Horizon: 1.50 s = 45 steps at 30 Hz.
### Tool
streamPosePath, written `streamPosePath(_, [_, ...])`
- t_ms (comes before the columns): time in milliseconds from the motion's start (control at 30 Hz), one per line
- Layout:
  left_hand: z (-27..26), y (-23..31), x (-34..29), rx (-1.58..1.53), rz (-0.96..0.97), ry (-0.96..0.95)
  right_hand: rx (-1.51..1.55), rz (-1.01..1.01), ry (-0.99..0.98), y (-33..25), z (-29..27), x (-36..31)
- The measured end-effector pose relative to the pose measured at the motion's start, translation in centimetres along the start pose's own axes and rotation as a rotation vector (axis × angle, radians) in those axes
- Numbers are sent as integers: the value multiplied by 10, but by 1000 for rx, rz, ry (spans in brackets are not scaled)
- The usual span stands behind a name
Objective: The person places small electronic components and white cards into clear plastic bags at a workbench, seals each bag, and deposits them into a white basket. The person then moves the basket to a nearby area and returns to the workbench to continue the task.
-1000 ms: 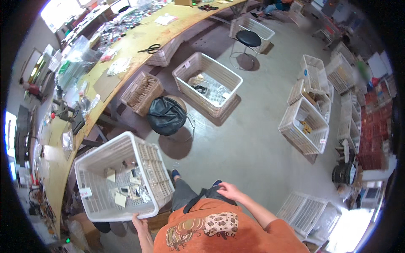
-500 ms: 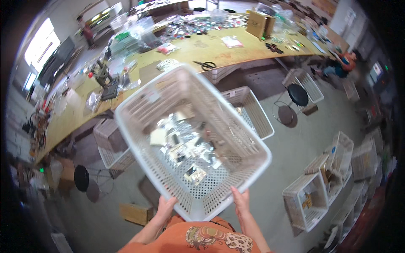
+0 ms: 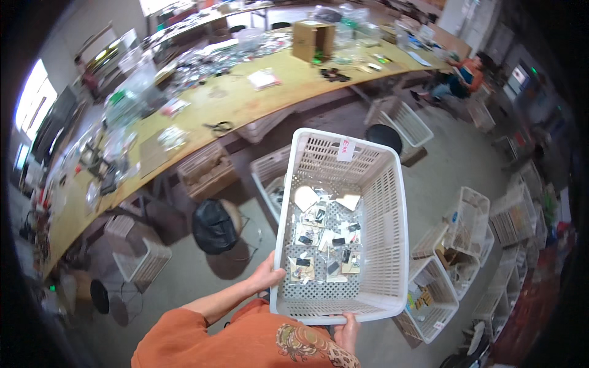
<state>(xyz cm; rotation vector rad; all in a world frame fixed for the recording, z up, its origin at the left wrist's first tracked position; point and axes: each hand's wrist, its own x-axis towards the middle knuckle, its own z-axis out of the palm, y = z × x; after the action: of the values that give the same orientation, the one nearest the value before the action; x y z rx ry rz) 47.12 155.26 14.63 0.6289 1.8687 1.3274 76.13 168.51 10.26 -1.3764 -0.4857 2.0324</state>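
Observation:
Between my two hands hangs a large white slotted plastic basket (image 3: 383, 245), held up in front of my body. My left hand (image 3: 268, 274) is closed on its left rim near the close corner. At the near rim, my right hand (image 3: 348, 332) grips the edge, with part of the fingers hidden behind it. Several small clear packets (image 3: 302, 268) with black and pale pieces lie on the basket's perforated bottom. A paper tag (image 3: 345, 149) is stuck inside the far wall.
A long yellow worktable (image 3: 233, 101) crosses the back, bearing scissors (image 3: 219, 127), a cardboard box (image 3: 311, 42) and heaped packets. A stool with a black cover (image 3: 215, 227) stands left. White baskets (image 3: 423, 300) sit on the floor at right. Another person (image 3: 461, 80) sits far right.
The basket has swung to the right with both hands and turned more upright in view. My view has shifted right along the worktable. The packets stay inside.

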Motion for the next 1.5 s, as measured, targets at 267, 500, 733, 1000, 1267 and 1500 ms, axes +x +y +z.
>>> streamPosePath(267, [78, 104, 111, -13, -241, -194, 164, 37, -9, -89, 11, 55])
streamPosePath(500, [126, 123, 180, -57, -69, -182, 59, -74, 81, -170, 33, 88])
streamPosePath(733, [247, 165, 359, -144, -127, -188, 71, -136, 120, -308, 37, 261])
streamPosePath(1000, [302, 230, 479, -332, -105, -291, -95, -279, 228, -388, 65, 337])
streamPosePath(1267, [356, 265, 595, -314, -105, -348, -19, -398, 259, -423, 68, 450])
streamPosePath(1500, [435, 316, 812, -192, -121, -228, -145, -181, 38, -610, 122, 658])
